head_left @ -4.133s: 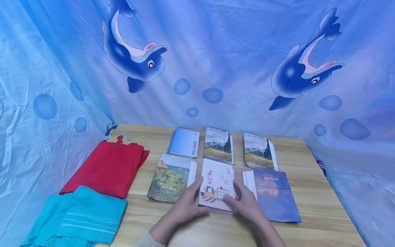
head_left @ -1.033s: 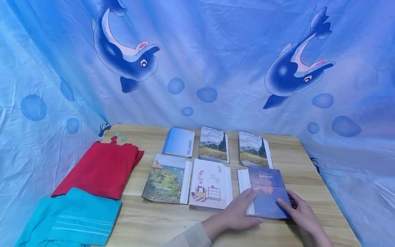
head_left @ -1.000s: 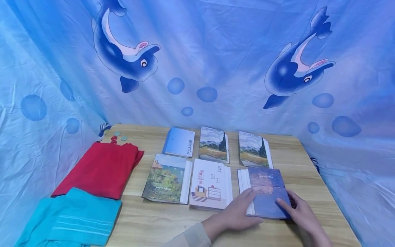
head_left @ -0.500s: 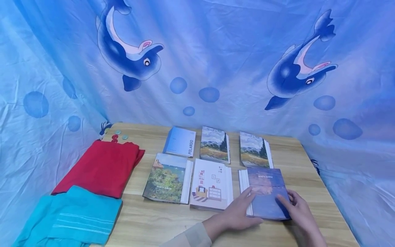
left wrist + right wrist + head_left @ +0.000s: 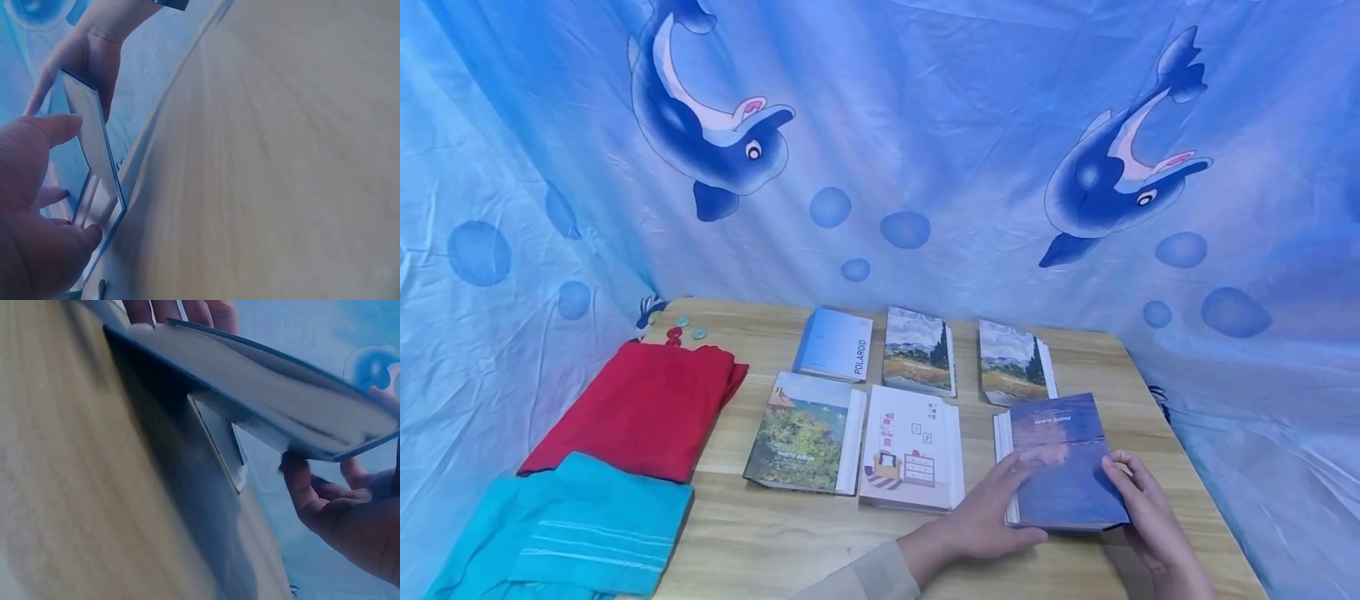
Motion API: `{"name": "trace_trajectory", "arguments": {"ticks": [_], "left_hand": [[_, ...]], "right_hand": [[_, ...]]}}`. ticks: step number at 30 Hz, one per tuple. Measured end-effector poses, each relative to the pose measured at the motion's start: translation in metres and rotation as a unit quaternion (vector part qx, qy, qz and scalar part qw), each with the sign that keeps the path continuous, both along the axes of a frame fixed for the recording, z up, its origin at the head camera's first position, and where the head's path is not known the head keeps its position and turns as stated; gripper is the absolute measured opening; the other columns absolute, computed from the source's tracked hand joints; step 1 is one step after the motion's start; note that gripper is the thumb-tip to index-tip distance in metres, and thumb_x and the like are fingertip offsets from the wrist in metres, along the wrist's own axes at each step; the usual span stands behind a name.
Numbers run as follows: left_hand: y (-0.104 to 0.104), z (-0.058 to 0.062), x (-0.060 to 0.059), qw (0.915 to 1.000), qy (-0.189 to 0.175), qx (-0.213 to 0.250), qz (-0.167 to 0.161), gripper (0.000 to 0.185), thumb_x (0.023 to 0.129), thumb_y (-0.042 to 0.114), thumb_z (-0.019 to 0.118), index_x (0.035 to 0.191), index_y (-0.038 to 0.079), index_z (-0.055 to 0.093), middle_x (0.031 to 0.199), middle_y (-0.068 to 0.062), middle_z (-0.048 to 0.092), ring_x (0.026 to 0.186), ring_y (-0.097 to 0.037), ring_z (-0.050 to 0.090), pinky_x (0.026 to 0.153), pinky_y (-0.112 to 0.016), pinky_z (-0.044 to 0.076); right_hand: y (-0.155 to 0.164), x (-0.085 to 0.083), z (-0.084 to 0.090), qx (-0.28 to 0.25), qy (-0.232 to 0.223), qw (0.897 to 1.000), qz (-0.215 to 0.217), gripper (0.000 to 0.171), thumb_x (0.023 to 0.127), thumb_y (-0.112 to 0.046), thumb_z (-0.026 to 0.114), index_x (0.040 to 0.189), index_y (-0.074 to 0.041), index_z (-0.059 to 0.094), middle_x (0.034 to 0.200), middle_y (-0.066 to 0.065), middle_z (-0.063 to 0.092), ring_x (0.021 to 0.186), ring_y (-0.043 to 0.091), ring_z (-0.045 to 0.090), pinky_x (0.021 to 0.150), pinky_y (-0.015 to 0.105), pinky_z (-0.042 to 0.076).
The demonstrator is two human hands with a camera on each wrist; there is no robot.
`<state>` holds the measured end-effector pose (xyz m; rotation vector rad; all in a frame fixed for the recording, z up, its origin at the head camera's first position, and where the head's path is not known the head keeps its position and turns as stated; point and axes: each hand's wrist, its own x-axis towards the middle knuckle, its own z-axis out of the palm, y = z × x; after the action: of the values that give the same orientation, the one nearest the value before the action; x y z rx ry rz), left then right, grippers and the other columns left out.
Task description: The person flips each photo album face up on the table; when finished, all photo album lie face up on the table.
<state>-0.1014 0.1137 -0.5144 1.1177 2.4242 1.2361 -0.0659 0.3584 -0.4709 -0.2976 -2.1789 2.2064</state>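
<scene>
A blue-purple photo album [image 5: 1063, 462] hangs tilted just above the wooden table [image 5: 775, 542] at the front right, held between both hands. My left hand [image 5: 992, 512] grips its left edge, thumb on the cover. My right hand [image 5: 1142, 508] grips its right edge. The left wrist view shows the album [image 5: 87, 156] edge-on between my thumb and fingers [image 5: 31, 206]. In the right wrist view the album [image 5: 262, 394] is raised off the wood, its shadow beneath it, with my right hand [image 5: 350, 506] curled at its edge.
Beside it lie a white album with a furniture drawing [image 5: 913, 446] and a garden-scene album [image 5: 805, 429]. Behind lie a blue POLAROID album [image 5: 838, 343] and two landscape albums [image 5: 919, 350] [image 5: 1013, 362]. Red cloth [image 5: 640, 408] and teal cloth [image 5: 580, 525] lie at left.
Four seconds ago both hands were on the white album. Since then they moved to the blue-purple album, and in the last half second lifted it off the table and tilted it.
</scene>
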Motion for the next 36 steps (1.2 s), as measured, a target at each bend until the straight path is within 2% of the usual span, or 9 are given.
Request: {"name": "trace_trajectory", "arguments": {"ticks": [4, 8, 13, 18, 22, 25, 28, 33, 36], "left_hand": [[0.001, 0.002, 0.0, 0.9997, -0.016, 0.016, -0.014, 0.078, 0.092, 0.05, 0.069, 0.158, 0.027, 0.034, 0.169, 0.001, 0.012, 0.15, -0.021, 0.027, 0.114, -0.034, 0.037], [0.0, 0.005, -0.002, 0.9994, 0.0, 0.027, -0.019, 0.081, 0.092, 0.048, 0.071, 0.158, 0.021, 0.034, 0.168, 0.0, 0.015, 0.149, -0.02, 0.028, 0.115, -0.033, 0.036], [-0.002, 0.013, -0.006, 0.9963, 0.021, 0.076, -0.036, 0.085, 0.094, 0.041, 0.071, 0.161, 0.019, 0.025, 0.167, 0.004, 0.018, 0.149, -0.019, 0.029, 0.116, -0.035, 0.034], [-0.006, 0.019, -0.007, 0.9971, 0.009, 0.074, -0.018, 0.078, 0.098, 0.05, 0.061, 0.161, 0.016, 0.027, 0.166, 0.006, 0.023, 0.148, -0.019, 0.031, 0.116, -0.035, 0.034], [-0.011, 0.024, -0.007, 0.9965, -0.036, 0.075, 0.014, 0.069, 0.101, 0.051, 0.053, 0.156, 0.013, 0.038, 0.162, 0.001, 0.034, 0.146, -0.019, 0.035, 0.117, -0.033, 0.034], [-0.015, 0.029, -0.009, 0.9908, -0.075, 0.106, 0.039, 0.062, 0.103, 0.048, 0.05, 0.154, 0.013, 0.042, 0.157, -0.003, 0.042, 0.144, -0.019, 0.04, 0.116, -0.033, 0.037], [-0.018, 0.034, -0.011, 0.9845, -0.091, 0.139, 0.057, 0.06, 0.103, 0.046, 0.051, 0.152, 0.013, 0.043, 0.152, -0.007, 0.049, 0.139, -0.019, 0.046, 0.112, -0.033, 0.042], [-0.024, 0.043, -0.014, 0.9753, -0.095, 0.192, 0.054, 0.059, 0.103, 0.04, 0.054, 0.154, 0.012, 0.04, 0.144, -0.01, 0.056, 0.131, -0.021, 0.054, 0.106, -0.032, 0.048], [-0.029, 0.046, -0.016, 0.9681, -0.111, 0.22, 0.045, 0.061, 0.103, 0.035, 0.055, 0.155, 0.01, 0.037, 0.141, -0.011, 0.058, 0.126, -0.02, 0.058, 0.103, -0.03, 0.05]], "right_hand": [[-0.005, 0.001, 0.008, -0.021, 0.025, 0.999, -0.004, 0.01, 0.108, -0.02, 0.049, 0.099, -0.017, 0.052, 0.089, -0.008, 0.052, 0.067, 0.006, 0.054, 0.054, 0.022, 0.048], [-0.014, 0.001, 0.016, -0.027, 0.07, 0.997, -0.001, 0.013, 0.108, -0.015, 0.047, 0.098, -0.016, 0.055, 0.086, -0.007, 0.05, 0.064, 0.005, 0.05, 0.051, 0.021, 0.045], [-0.029, -0.003, 0.027, 0.029, 0.118, 0.993, -0.011, 0.012, 0.107, -0.01, 0.05, 0.1, -0.015, 0.059, 0.094, -0.007, 0.054, 0.079, 0.004, 0.05, 0.062, 0.018, 0.043], [-0.041, -0.007, 0.032, 0.103, 0.123, 0.987, -0.023, 0.008, 0.105, -0.01, 0.053, 0.107, -0.006, 0.059, 0.101, -0.009, 0.06, 0.091, 0.005, 0.054, 0.073, 0.018, 0.047], [-0.051, -0.011, 0.033, 0.13, 0.126, 0.983, -0.015, 0.019, 0.106, -0.011, 0.053, 0.119, 0.003, 0.056, 0.109, -0.011, 0.063, 0.096, 0.003, 0.058, 0.076, 0.015, 0.051], [-0.06, -0.015, 0.033, 0.153, 0.119, 0.981, -0.004, 0.029, 0.105, -0.011, 0.055, 0.128, 0.007, 0.052, 0.114, -0.013, 0.062, 0.098, 0.002, 0.061, 0.079, 0.014, 0.052], [-0.068, -0.018, 0.03, 0.176, 0.109, 0.978, 0.011, 0.035, 0.104, -0.01, 0.058, 0.133, 0.007, 0.05, 0.115, -0.016, 0.062, 0.097, 0.002, 0.063, 0.079, 0.016, 0.053], [-0.075, -0.02, 0.024, 0.182, 0.082, 0.979, 0.033, 0.038, 0.105, -0.014, 0.056, 0.137, 0.005, 0.049, 0.113, -0.016, 0.061, 0.097, 0.003, 0.064, 0.078, 0.02, 0.056], [-0.076, -0.022, 0.02, 0.177, 0.07, 0.98, 0.051, 0.04, 0.107, -0.018, 0.053, 0.139, 0.005, 0.048, 0.117, -0.01, 0.06, 0.099, 0.002, 0.063, 0.081, 0.021, 0.056]]}}
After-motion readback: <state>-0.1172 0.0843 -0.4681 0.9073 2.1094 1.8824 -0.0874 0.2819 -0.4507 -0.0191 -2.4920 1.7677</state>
